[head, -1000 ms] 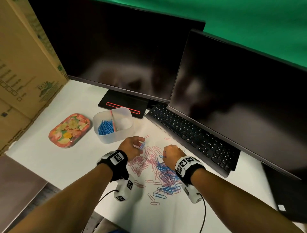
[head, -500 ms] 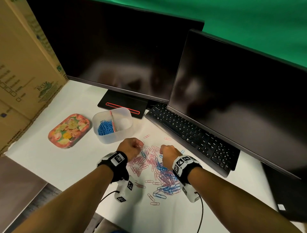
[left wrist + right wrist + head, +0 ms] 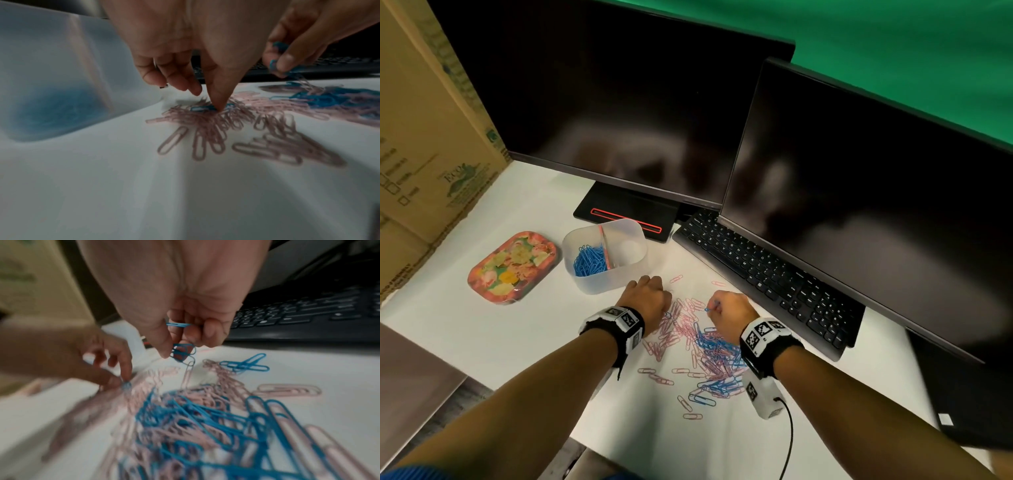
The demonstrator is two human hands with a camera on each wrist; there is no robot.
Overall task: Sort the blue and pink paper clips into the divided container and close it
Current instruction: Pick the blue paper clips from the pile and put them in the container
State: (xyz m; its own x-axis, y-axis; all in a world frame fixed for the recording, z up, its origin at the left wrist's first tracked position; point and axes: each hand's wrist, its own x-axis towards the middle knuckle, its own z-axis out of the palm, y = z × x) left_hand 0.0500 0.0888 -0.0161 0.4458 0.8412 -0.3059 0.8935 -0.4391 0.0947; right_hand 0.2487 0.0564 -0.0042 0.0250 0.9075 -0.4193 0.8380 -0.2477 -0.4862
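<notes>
A translucent divided container [image 3: 619, 274] stands open, with blue paper clips [image 3: 589, 260] in its left compartment. Its floral lid [image 3: 513, 267] lies to the left. A mixed pile of pink and blue paper clips [image 3: 702, 346] is spread on the white table. My left hand [image 3: 211, 100] reaches down at the pile's far left, next to the container, and its thumb and a finger pinch a blue clip [image 3: 202, 108] among pink ones. My right hand [image 3: 180, 340] hovers over the pile's far side and holds several blue clips [image 3: 182, 352]. A pink clip [image 3: 188, 374] dangles from them.
A black keyboard [image 3: 774, 274] lies just right of the pile under two dark monitors [image 3: 859, 188]. A monitor base [image 3: 626, 212] sits behind the container. Cardboard boxes [image 3: 424, 154] stand at the left. The table's front edge [image 3: 599, 448] is near my forearms.
My left hand has dropped its fingertips onto the pile's left edge. My right hand has shifted slightly away from me above the pile, still holding blue clips.
</notes>
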